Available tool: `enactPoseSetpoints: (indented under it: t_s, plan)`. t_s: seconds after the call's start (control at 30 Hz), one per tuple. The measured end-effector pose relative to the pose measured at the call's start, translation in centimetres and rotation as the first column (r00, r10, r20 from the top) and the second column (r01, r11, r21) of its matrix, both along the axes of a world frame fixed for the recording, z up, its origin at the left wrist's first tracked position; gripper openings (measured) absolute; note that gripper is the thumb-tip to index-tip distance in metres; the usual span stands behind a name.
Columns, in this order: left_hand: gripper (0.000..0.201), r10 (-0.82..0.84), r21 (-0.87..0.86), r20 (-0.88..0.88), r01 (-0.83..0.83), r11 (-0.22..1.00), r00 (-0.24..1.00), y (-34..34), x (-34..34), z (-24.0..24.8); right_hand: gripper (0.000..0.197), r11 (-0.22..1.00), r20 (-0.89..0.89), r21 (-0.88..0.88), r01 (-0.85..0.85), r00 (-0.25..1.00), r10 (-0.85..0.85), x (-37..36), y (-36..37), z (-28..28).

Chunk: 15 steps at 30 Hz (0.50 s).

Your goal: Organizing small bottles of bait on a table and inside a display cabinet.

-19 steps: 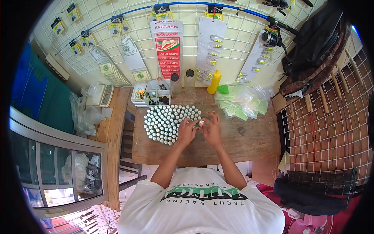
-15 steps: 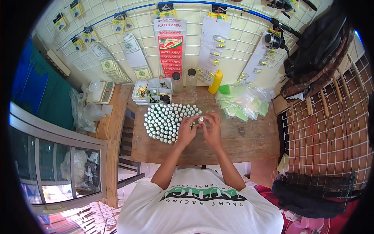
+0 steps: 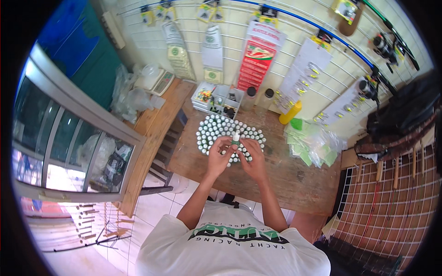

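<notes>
Between both hands, over the wooden table (image 3: 281,179), stands a small green bottle (image 3: 235,142) with a white cap, roughly upright. My left hand (image 3: 219,157) pinches it from the left with thumb and fingertips. From the right, my right hand (image 3: 252,158) closes its fingers on the same bottle. Beneath and around the hands is a tight group of small white-capped bottles (image 3: 209,133) standing on the table. My hands hide part of that group.
Behind the bottles sits a white divided box (image 3: 221,96) of small goods. Two dark-lidded jars (image 3: 264,102), a yellow squeeze bottle (image 3: 290,113) and green packets in clear plastic (image 3: 315,145) lie toward the right. A scale (image 3: 161,82) rests on the left-hand bench.
The head view has turned, so the table and wall slide rightward and tilt. The held bottle now shows its green side below the cap; before, mostly its cap top showed. Both hands still hold it.
</notes>
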<state>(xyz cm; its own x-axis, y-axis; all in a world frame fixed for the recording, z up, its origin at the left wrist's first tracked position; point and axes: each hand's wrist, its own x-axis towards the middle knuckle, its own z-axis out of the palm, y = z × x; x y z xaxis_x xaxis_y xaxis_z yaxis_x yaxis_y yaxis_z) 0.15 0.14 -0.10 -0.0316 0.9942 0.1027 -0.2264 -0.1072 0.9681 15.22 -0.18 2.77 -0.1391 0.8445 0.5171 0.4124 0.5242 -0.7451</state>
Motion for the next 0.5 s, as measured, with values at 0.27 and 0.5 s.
enactPoseSetpoints:
  t_s: [0.27, 0.5]
  plan:
    - [0.029, 0.296, 0.132, -0.099, -0.283, 0.95, 0.95, -4.4, -9.4, 5.8, 0.041, 0.949, 0.032, 0.163, -0.269, 0.963, 0.267, -9.6, 0.5, 4.6]
    - [0.03, 0.574, 0.247, -0.236, -0.523, 0.816, 0.784, -12.4, -18.9, 9.1, 0.041, 0.833, -0.045, 0.144, -0.534, 0.838, 0.545, -20.6, -3.3, 7.3]
